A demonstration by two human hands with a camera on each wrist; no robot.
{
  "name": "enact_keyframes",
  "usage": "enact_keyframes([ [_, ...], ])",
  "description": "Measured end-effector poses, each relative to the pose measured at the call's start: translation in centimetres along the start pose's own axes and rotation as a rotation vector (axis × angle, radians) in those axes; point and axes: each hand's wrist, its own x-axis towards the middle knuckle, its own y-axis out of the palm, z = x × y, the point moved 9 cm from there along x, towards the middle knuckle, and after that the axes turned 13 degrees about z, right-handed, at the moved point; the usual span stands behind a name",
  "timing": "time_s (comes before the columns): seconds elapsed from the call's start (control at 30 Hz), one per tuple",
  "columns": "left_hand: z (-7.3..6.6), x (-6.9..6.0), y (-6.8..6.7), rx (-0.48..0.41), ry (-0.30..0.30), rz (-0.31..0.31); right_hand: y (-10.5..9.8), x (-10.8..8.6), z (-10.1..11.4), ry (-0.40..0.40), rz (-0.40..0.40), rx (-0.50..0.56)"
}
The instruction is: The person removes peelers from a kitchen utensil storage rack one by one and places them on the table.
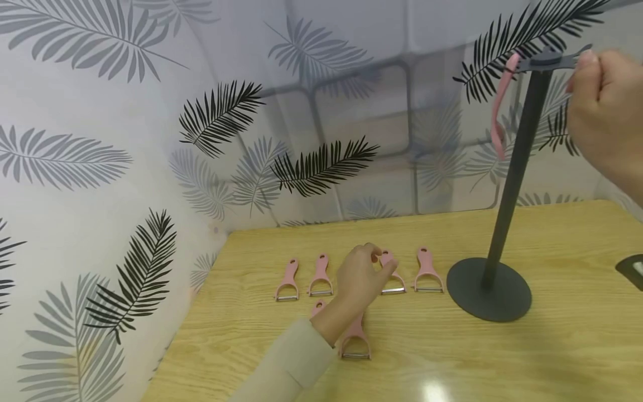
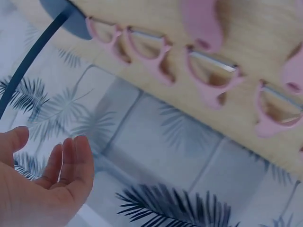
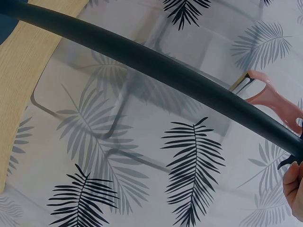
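My left hand (image 1: pixel 361 276) hovers over the table among the pink peelers, fingers loosely bent and holding nothing. In the left wrist view the same hand (image 2: pixel 52 177) stands apart from the peelers. Behind it lies a row that includes a pink Y-shaped peeler (image 1: pixel 427 271) and another peeler (image 1: pixel 287 281). A nearer peeler (image 1: pixel 355 338) and one beside it are partly hidden by my left arm. My right hand (image 1: pixel 608 111) pinches a hooked arm at the top of the black stand (image 1: pixel 517 167). From the opposite hook hangs one pink peeler (image 1: pixel 499 111).
The stand's round black base (image 1: pixel 488 290) sits on the wooden table (image 1: pixel 567 257), right of the row. A dark object (image 1: pixel 628 271) is cut off at the right edge. A leaf-patterned backdrop (image 1: pixel 351 123) rises behind the table and along its left side.
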Motion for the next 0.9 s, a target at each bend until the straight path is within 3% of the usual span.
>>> enact_keyframes([
  [0.2, -5.0, 2.2, -1.4, -0.151, 0.16, 0.017, -0.1, 0.1, 0.0, -0.036, -0.014, 0.028],
  [0.5, -12.1, 4.4, -4.5, -0.253, 0.386, -0.052, -0.1, 0.4, 0.2, -0.125, -0.003, 0.029],
  [0.7, -15.5, 5.6, -5.5, -0.372, 0.438, -0.096, -0.1, 0.9, 0.0, -0.105, 0.033, 0.05],
  [0.9, -17.1, 6.2, -5.9, -0.401, 0.407, -0.14, 0.1, 1.0, -0.7, -0.015, 0.096, 0.048],
])
